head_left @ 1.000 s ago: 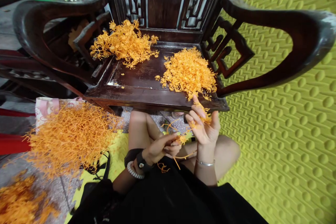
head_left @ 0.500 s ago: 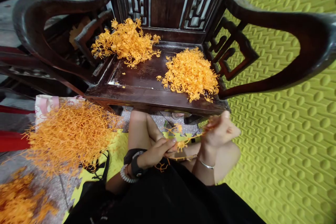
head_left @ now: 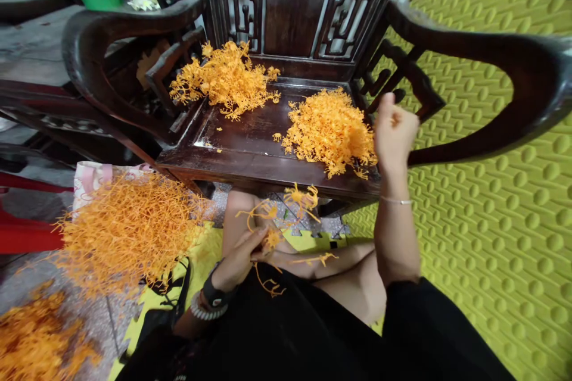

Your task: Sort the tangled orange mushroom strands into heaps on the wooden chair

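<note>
My left hand pinches a loose tangle of thin orange branching strands above my lap, and a sprig of it sticks out ahead of my fingers. My right hand is raised at the right edge of the dark wooden chair seat, fingers bunched around a small orange bit. Just left of that hand lies a heap of orange strands on the seat. A second heap sits toward the seat's back left.
A large orange heap rests on a pink-patterned bag at my left, with more orange strands on the speckled floor. Carved chair arms curve on both sides. A green dimpled mat covers the right side.
My right hand has risen up and to the right, over the seat's right edge, away from the strands in my left hand. The view has shifted slightly.
</note>
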### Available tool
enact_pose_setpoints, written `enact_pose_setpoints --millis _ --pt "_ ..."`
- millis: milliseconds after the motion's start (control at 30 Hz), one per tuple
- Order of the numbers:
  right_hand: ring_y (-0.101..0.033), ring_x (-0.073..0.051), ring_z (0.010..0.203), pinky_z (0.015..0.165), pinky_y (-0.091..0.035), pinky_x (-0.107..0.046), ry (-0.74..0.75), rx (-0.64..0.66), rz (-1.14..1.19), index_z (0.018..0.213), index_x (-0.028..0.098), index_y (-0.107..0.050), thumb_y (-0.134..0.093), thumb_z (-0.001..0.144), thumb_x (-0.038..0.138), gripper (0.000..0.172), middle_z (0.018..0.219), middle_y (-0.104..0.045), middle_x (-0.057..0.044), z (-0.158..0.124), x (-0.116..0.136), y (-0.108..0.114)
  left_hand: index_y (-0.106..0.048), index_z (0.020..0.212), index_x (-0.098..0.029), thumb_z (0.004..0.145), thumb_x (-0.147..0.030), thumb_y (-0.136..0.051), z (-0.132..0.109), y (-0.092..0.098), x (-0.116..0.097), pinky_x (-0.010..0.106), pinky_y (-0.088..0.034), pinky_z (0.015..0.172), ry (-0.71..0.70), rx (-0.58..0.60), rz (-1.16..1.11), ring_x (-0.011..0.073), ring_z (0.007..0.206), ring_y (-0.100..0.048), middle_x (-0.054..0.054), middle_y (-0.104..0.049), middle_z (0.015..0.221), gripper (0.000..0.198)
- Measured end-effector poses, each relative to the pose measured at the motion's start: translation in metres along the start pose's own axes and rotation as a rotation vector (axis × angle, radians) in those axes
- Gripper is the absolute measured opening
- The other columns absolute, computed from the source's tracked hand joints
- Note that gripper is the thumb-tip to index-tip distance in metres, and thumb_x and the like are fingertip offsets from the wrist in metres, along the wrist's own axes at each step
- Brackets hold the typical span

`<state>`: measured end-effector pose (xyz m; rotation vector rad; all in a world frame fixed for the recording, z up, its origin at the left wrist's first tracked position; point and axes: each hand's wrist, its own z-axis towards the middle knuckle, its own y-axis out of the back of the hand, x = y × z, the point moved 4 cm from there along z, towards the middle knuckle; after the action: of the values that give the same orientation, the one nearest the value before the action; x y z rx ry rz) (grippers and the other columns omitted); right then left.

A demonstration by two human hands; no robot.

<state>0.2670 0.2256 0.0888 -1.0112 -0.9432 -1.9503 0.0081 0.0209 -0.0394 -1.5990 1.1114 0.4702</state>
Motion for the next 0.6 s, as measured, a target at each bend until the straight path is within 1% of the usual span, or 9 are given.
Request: enact_pose_setpoints --millis 67,133,233,300,400,500,533,567,600 --pt "-0.031 -0.013 0.063 0.073 -0.037 -0.034 0.101 0.047 -0.238 0.051 0.022 -0.033 -0.048 0.081 0.07 0.058 0.06 -0.03 0.002 0.016 -0.006 -0.023 -0.044 0.055 -0.016 0.077 -0.057 -0.066 0.004 -0.012 -0.001 0.022 -0.016 0.047 -0.045 0.055 -0.069 0.0039 0.043 -0.022 -0.008 -0.028 0.045 0.052" --pt "-0.044 -0.019 0.076 0.083 -0.038 -0.042 0.187 0.097 -0.476 0.054 0.02 -0.043 -0.041 0.087 0.063 0.055 0.069 -0.044 -0.004 0.021 -0.014 -0.036 -0.044 0.056 -0.016 0.081 -0.052 -0.064 0.009 -0.022 -0.003 0.022 -0.017 0.047 -0.076 0.107 -0.13 0.0039 0.041 -0.02 -0.01 -0.025 0.043 0.048" --pt "-0.05 -0.027 0.099 0.091 -0.039 -0.047 0.288 0.067 -0.636 0.069 0.016 -0.057 -0.04 0.091 0.043 0.038 0.097 -0.055 -0.014 0.021 -0.025 -0.035 -0.049 0.063 -0.015 0.079 -0.047 -0.068 0.017 -0.028 -0.007 0.021 -0.015 0.046 -0.093 0.121 -0.188 0.0036 0.041 -0.019 -0.01 -0.028 0.042 0.04" --pt "-0.051 -0.027 0.104 0.091 -0.042 -0.044 0.361 0.034 -0.626 0.094 0.014 -0.061 -0.044 0.088 0.03 0.025 0.114 -0.053 -0.017 0.018 -0.029 -0.03 -0.051 0.065 -0.015 0.077 -0.047 -0.07 0.022 -0.03 -0.009 0.021 -0.016 0.047 -0.088 0.121 -0.205 0.0034 0.041 -0.02 -0.01 -0.029 0.042 0.04" --pt "-0.051 -0.029 0.11 0.095 -0.041 -0.048 0.445 -0.003 -0.589 0.126 0.013 -0.05 -0.055 0.08 0.029 0.048 0.125 -0.05 -0.017 0.012 -0.026 -0.022 -0.046 0.06 -0.015 0.077 -0.049 -0.069 0.028 -0.031 -0.012 0.02 -0.017 0.047 -0.08 0.121 -0.213 0.0033 0.041 -0.023 -0.009 -0.029 0.042 0.044" --pt "-0.045 -0.034 0.12 0.105 -0.029 -0.06 0.47 -0.131 -0.541 0.131 0.015 -0.047 -0.064 0.076 0.042 0.064 0.127 -0.052 -0.017 -0.011 -0.007 -0.01 -0.047 0.059 -0.015 0.078 -0.048 -0.068 0.034 -0.035 -0.014 0.019 -0.02 0.046 -0.1 0.114 -0.231 0.0033 0.041 -0.026 -0.008 -0.031 0.042 0.044" --pt "-0.044 -0.034 0.122 0.107 -0.027 -0.06 0.468 -0.116 -0.47 0.13 0.016 -0.049 -0.066 0.075 0.046 0.066 0.128 -0.053 -0.016 -0.024 0.0 -0.007 -0.049 0.062 -0.015 0.078 -0.048 -0.068 0.035 -0.036 -0.014 0.019 -0.021 0.046 -0.11 0.107 -0.234 0.0035 0.041 -0.027 -0.008 -0.032 0.042 0.042" --pt "-0.045 -0.033 0.123 0.108 -0.028 -0.058 0.462 -0.037 -0.374 0.13 0.017 -0.05 -0.068 0.074 0.05 0.068 0.129 -0.053 -0.016 -0.041 0.007 -0.007 -0.051 0.064 -0.015 0.078 -0.049 -0.068 0.037 -0.037 -0.014 0.019 -0.022 0.045 -0.121 0.097 -0.229 0.0038 0.04 -0.028 -0.008 -0.034 0.043 0.04" --pt "-0.046 -0.032 0.124 0.108 -0.031 -0.055 0.449 0.111 -0.266 0.13 0.019 -0.05 -0.071 0.071 0.052 0.071 0.13 -0.053 -0.015 -0.06 0.013 -0.009 -0.052 0.066 -0.015 0.078 -0.05 -0.068 0.039 -0.037 -0.013 0.019 -0.023 0.045 -0.135 0.085 -0.21 0.0042 0.04 -0.03 -0.008 -0.036 0.042 0.04"
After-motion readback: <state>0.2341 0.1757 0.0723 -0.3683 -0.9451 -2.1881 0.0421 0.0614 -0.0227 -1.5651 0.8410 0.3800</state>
